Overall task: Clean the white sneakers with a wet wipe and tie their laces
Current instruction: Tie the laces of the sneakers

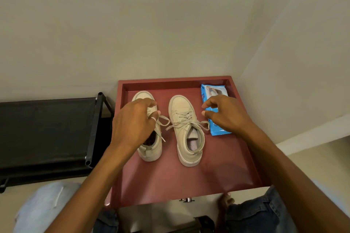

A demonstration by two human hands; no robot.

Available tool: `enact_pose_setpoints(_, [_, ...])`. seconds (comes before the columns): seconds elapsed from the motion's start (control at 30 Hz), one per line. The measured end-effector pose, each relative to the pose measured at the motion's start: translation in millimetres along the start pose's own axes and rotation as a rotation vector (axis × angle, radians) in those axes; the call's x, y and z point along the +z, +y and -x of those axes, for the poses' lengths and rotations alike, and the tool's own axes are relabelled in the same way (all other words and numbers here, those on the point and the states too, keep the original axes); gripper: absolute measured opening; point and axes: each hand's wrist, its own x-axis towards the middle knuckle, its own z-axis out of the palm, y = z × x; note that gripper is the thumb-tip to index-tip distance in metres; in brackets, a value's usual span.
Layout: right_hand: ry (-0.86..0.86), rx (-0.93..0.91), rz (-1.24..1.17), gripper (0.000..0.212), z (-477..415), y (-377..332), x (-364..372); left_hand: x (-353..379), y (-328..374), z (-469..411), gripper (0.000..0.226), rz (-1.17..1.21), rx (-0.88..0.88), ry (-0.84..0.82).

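Two white sneakers stand side by side, toes pointing away from me, on a red tray-like table (pixel 189 179). The right sneaker (pixel 186 134) has its laces in a bow. My left hand (pixel 132 123) covers the middle of the left sneaker (pixel 151 152), its fingers curled at the laces and the thumb pinching a lace loop (pixel 163 120). My right hand (pixel 225 114) hovers above a blue wet-wipe pack (pixel 213 90) to the right of the shoes, fingers loosely curled and holding nothing.
The table sits in a corner, with walls behind and to the right. A black fabric shoe rack (pixel 47 130) stands close on the left. My knees in jeans (pixel 253 213) are at the table's near edge.
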Motion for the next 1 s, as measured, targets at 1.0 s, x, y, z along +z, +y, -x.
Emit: enact_pose_setpoints(1.0, [0.056, -0.316, 0.041, 0.023, 36.2, -74.9, 82.7, -6.3, -52.7, 25.3, 0.037, -0.026, -0.063, -0.152])
